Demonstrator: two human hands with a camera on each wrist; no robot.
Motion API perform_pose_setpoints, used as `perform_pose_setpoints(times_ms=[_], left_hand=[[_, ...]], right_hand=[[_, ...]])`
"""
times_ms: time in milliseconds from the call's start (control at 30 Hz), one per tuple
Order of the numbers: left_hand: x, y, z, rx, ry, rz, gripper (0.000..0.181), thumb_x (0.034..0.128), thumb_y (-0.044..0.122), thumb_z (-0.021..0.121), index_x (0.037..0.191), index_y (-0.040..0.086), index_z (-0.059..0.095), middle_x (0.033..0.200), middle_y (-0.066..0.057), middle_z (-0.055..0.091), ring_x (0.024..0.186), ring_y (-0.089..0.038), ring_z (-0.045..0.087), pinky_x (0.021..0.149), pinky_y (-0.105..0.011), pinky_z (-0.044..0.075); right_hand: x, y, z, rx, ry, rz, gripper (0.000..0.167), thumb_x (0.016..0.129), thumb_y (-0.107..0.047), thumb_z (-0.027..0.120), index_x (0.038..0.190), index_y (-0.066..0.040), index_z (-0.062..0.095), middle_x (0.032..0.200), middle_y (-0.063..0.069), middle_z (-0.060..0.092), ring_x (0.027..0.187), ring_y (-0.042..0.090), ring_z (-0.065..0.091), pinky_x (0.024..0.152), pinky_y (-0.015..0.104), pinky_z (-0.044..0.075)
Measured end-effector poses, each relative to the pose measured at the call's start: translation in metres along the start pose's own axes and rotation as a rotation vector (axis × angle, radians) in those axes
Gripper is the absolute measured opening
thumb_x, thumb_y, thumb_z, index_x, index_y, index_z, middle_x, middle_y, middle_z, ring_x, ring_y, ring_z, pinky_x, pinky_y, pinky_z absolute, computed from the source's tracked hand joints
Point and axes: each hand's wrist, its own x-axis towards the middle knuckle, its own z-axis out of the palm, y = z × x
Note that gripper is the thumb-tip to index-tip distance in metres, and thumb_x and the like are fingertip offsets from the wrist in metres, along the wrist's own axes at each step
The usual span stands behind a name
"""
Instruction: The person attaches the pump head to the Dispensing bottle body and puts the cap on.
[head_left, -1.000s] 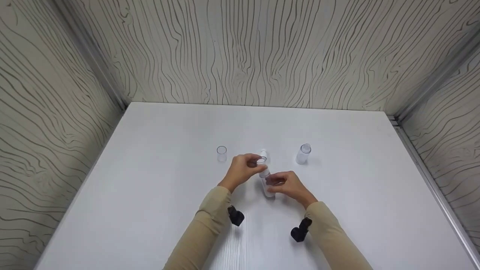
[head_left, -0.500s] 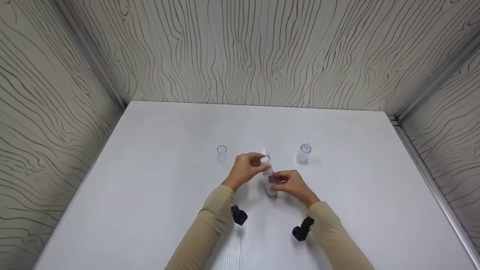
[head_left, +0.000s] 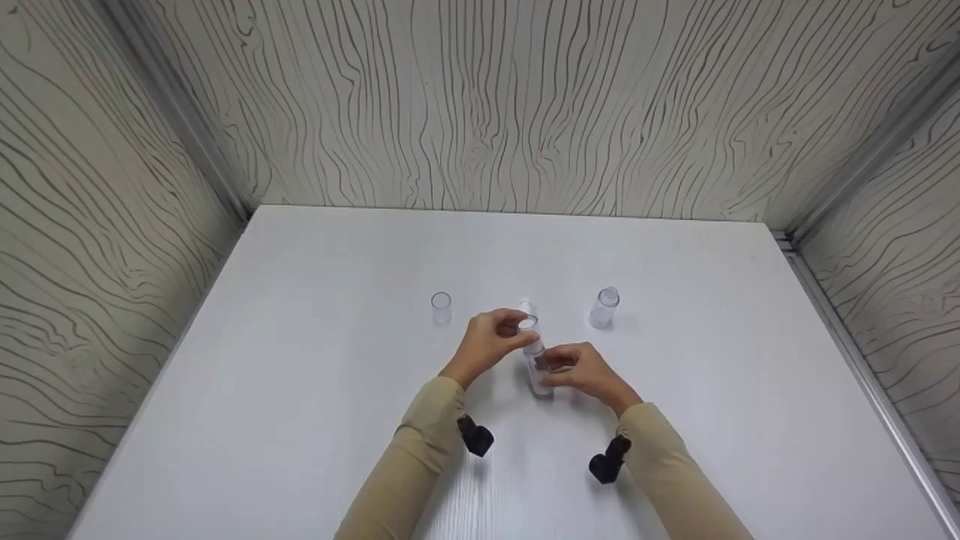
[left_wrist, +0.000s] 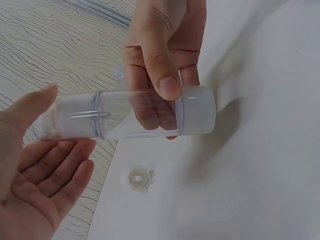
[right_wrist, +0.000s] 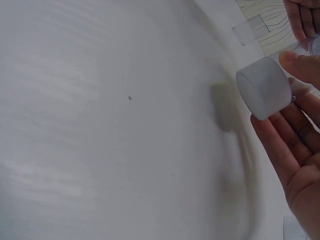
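Observation:
My left hand [head_left: 487, 341] pinches a clear collar piece with a white band inside [left_wrist: 77, 117] between thumb and fingers. It sits in line with the end of a clear plastic bottle [left_wrist: 142, 115], and the two look to be touching. Farther down, my right hand [head_left: 589, 371] grips the bottle's body near its white base [right_wrist: 264, 90]. The bottle is held off the table, tilted, its base toward me in the head view. Whether the collar is seated on the bottle cannot be told. Fingers cover part of both pieces.
Just behind the hands stands a small white pump-like piece [head_left: 527, 305]. A clear open cap [head_left: 442, 309] stands at the left, and a second clear bottle [head_left: 604, 309] at the right. The white table [head_left: 322, 420] meets patterned walls at back and sides.
Both hands have shifted slightly to the right with the bottle and collar. The two pieces now look more closely in line. Other items have stayed in place.

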Motion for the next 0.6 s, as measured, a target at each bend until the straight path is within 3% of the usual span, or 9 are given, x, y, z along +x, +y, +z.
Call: perform_pose_setpoints(times_ms=[167, 467, 600], left_hand=[[0.0001, 0.0001, -0.0006, -0.005, 0.006, 0.011, 0.045, 0.0849, 0.028, 0.073, 0.12, 0.001, 0.064, 0.114, -0.017, 0.07, 0.104, -0.029, 0.069, 0.089, -0.032, 0.059], [0.0008, -0.0014, 0.0001, -0.03, 0.043, 0.008, 0.047, 0.0908, 0.028, 0.067, 0.125, -0.004, 0.059, 0.115, -0.019, 0.07, 0.106, -0.03, 0.069, 0.092, -0.035, 0.058], [0.0002, -0.0029, 0.0001, -0.038, 0.052, -0.021, 0.046, 0.0931, 0.031, 0.063, 0.125, -0.002, 0.06, 0.113, -0.017, 0.071, 0.104, -0.028, 0.07, 0.092, -0.036, 0.058]], right_hand=[[0.0003, 0.0007, 0.0, 0.009, 0.008, -0.011, 0.045, 0.079, -0.011, 0.077, 0.117, 0.009, 0.064, 0.116, 0.027, 0.067, 0.105, 0.023, 0.068, 0.087, 0.018, 0.056], [0.0005, 0.0024, -0.0033, -0.007, 0.034, 0.006, 0.047, 0.08, -0.013, 0.077, 0.119, 0.008, 0.062, 0.118, 0.026, 0.067, 0.107, 0.029, 0.067, 0.097, 0.039, 0.056], [-0.0004, 0.0039, -0.0049, -0.003, 0.06, 0.043, 0.048, 0.081, -0.015, 0.076, 0.121, 0.006, 0.062, 0.12, 0.024, 0.067, 0.109, 0.03, 0.066, 0.097, 0.04, 0.056]])
